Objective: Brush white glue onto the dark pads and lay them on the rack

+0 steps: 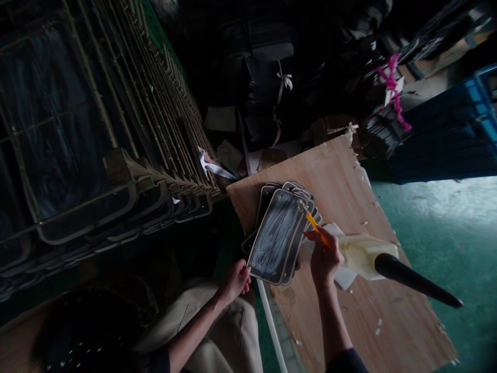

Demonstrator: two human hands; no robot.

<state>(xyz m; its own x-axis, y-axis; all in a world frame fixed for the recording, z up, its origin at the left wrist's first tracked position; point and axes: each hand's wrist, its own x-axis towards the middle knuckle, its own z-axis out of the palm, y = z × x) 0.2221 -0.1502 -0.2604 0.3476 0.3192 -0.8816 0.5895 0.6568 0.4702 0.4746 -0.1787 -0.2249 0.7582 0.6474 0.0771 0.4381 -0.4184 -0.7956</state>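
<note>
Before you: one wooden-topped table [330, 166], edges chipped. On your left: one wire rack [166, 103], many-barred. Beyond the table: dark stacked bundles [260, 98], one tied with white cord [285, 81]. On your right: one blue crate [438, 134]; green floor [466, 254], glossy, catching pale light [430, 204]. Surroundings: dim.

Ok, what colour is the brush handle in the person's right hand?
The brush handle is yellow-orange, best seen in the head view.

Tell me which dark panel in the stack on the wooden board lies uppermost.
The whitish-streaked panel, pinched at its near-left corner by the left hand. Nearly its whole face shows; the panels beneath show only strips and corners around it.
</note>
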